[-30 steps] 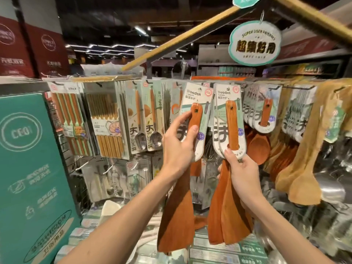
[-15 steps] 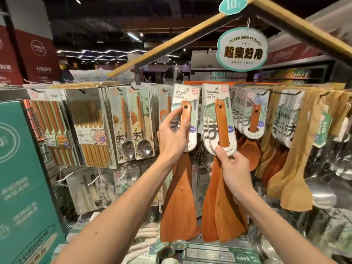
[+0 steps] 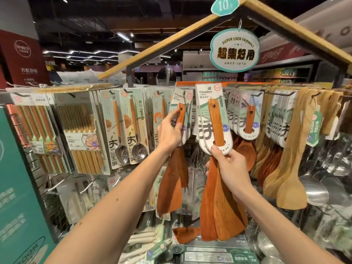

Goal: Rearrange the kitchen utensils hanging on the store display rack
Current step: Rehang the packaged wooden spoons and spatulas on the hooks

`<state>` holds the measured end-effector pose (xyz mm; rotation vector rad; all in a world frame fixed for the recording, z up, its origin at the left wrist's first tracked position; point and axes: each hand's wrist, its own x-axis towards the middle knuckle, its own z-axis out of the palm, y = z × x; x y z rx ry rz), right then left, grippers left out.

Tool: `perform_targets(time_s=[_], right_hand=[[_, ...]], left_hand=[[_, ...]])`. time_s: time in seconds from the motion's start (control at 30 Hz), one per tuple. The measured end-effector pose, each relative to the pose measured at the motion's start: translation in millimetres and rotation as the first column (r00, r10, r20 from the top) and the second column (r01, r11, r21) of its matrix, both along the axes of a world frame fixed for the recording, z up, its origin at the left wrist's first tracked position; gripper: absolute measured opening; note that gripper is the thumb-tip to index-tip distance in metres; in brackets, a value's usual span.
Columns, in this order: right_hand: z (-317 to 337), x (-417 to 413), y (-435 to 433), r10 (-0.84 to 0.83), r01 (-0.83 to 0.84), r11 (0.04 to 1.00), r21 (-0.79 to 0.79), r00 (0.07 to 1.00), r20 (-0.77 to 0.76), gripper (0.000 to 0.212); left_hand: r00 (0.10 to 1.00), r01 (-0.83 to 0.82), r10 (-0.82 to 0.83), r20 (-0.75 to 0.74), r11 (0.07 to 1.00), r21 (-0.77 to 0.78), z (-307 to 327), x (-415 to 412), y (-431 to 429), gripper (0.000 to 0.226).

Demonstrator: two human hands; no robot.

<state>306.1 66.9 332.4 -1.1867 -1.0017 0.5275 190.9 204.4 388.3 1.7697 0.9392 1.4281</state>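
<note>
At the middle hooks of the rack [image 3: 144, 58], the left hand [image 3: 169, 134] grips one carded turner [image 3: 169, 187] by its handle, the right hand [image 3: 230, 168] pinches a bunch of turners [image 3: 216, 122] by their cards: rehanging looks midway, neither lot let go.

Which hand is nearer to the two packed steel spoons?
Left. The left hand grips a spatula just right of the spoons; the right hand is farther right, holding a bundle of spatulas.
</note>
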Motion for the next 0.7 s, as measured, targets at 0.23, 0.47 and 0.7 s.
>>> perform_targets(time_s=[0.23,0.47,0.7], right_hand=[[-3.8,6.9,-5.8,0.005,-0.006,1.000,-0.028,1.000,-0.018,0.027],[-1.0,10.5,-20.3,0.031,-0.032,0.999,-0.012,0.998,-0.063,0.025],[-6.7,8.0,-30.7,0.115,-0.115,0.993,0.015,0.990,-0.082,0.025]], left_hand=[[0.974,0.055,-0.068,-0.218,0.996,-0.065,-3.2,-1.1,22.9,0.078],[0.944,0.079,-0.109,-0.311,0.991,-0.110,-0.2,-1.7,19.6,0.070],[0.976,0.112,-0.119,-0.184,0.993,-0.046,-5.2,-13.0,-58.6,0.045]])
